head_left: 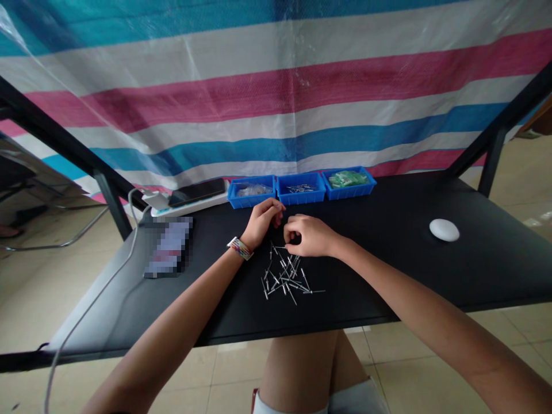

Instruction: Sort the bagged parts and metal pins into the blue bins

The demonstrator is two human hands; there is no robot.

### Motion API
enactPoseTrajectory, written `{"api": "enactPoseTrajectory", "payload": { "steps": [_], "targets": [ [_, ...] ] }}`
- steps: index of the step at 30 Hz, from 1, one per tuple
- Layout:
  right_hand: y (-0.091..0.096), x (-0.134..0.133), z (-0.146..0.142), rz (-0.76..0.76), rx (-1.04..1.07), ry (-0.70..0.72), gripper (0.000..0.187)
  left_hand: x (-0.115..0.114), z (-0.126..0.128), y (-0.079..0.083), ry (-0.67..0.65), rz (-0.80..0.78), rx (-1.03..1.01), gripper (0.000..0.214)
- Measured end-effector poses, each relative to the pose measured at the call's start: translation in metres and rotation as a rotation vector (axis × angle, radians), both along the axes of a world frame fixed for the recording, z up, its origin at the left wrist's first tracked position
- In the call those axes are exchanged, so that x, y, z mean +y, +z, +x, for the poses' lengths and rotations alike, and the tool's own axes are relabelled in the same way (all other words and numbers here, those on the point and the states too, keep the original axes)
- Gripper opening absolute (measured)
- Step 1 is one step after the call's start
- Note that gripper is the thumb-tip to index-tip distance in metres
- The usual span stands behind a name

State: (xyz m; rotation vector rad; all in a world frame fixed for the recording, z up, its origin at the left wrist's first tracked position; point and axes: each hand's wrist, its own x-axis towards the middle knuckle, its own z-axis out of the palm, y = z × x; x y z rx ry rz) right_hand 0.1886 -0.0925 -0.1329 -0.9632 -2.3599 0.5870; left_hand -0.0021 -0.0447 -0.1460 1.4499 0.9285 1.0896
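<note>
A loose pile of silver pop rivets [284, 279] lies on the black tabletop in front of me. At the far edge of the pile, my right hand [308, 236] has thumb and forefinger pinched together on the end of a thin rivet [279, 247]. My left hand [263, 221], with a patterned band on the wrist, rests just in front of the blue bins. Its fingers are curled in, and whatever they may hold is hidden. The middle blue bin [301, 197] holds several more rivets, right behind both hands.
The left blue bin [250, 201] contains clear plastic bags; the right blue bin [350, 191] has green packets. A power strip [194, 206] with a dark phone [198, 191] on it stands at left, near a blurred-out item [170, 247]. A white mouse [444, 230] lies at right.
</note>
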Motion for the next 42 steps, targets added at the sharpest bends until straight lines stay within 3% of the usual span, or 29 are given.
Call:
{"api": "enactPoseTrajectory", "payload": {
  "steps": [9,13,16,20,25,32,42],
  "targets": [
    [-0.004,0.008,0.006,-0.085,0.049,0.036,0.017,-0.003,-0.001,0.003,-0.051,0.039,0.061,0.025],
    [-0.007,0.021,0.016,-0.101,0.185,-0.024,0.013,-0.007,-0.001,0.003,-0.033,0.086,0.133,0.020],
    [-0.012,0.030,0.021,-0.214,0.353,-0.084,0.006,-0.008,-0.001,0.002,-0.022,0.108,0.191,0.020],
    [-0.018,0.035,0.021,-0.338,0.549,-0.132,0.023,-0.008,-0.002,0.001,-0.029,0.097,0.210,0.030],
    [-0.021,0.035,0.017,-0.361,0.695,-0.202,0.032,-0.006,-0.003,0.002,-0.028,0.135,0.236,0.043],
    [-0.023,0.038,0.019,-0.454,0.790,-0.239,0.030,-0.007,-0.003,0.003,-0.017,0.068,0.128,0.032],
    [-0.023,0.035,0.019,-0.491,0.843,-0.213,0.033,-0.008,-0.003,0.003,-0.020,0.107,0.123,0.028]
  ]
}}
